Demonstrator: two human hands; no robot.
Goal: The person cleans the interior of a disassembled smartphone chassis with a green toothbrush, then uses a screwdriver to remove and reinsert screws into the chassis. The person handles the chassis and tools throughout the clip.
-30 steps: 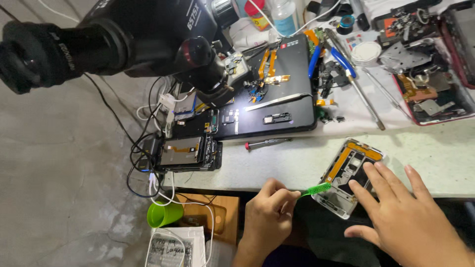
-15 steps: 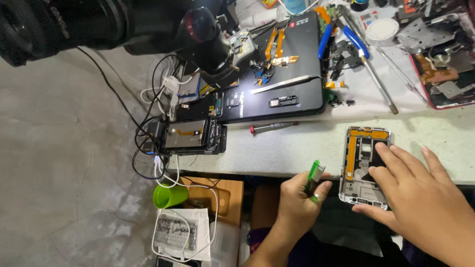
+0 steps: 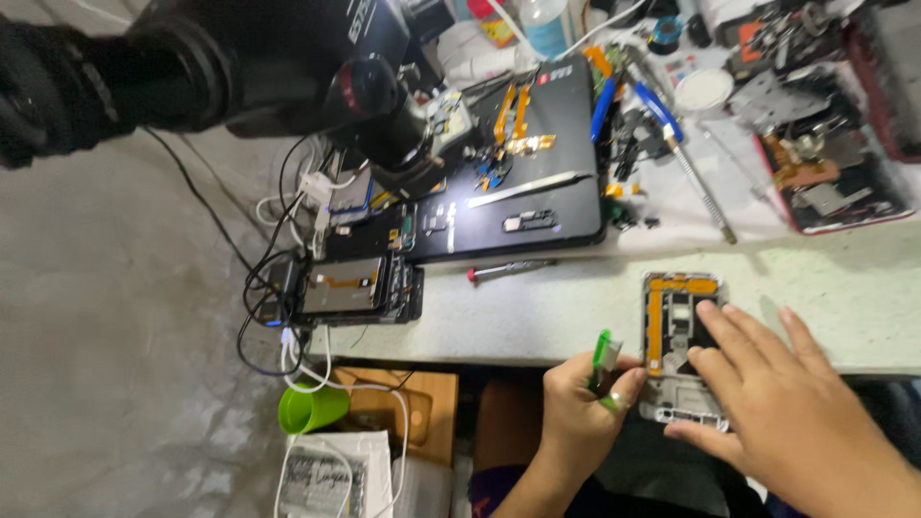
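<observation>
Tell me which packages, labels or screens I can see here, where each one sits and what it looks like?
Opened phone: at the bench's front edge under the right hand, pale frame, orange strip inside.
Second opened device: bench's left end, dark rectangle among cables.
Small red label: far edge of the black work mat, rectangular.
Printed paper package: on the floor below, white with dark print.
Green tool: in the left hand.

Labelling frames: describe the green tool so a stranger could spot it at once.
Start at the white workbench and go to its near edge, where the opened phone frame lies under the right hand. Beside it, the left hand grips the green tool, a short bright-green stick pointing up; nothing else on the bench is that green.
</observation>
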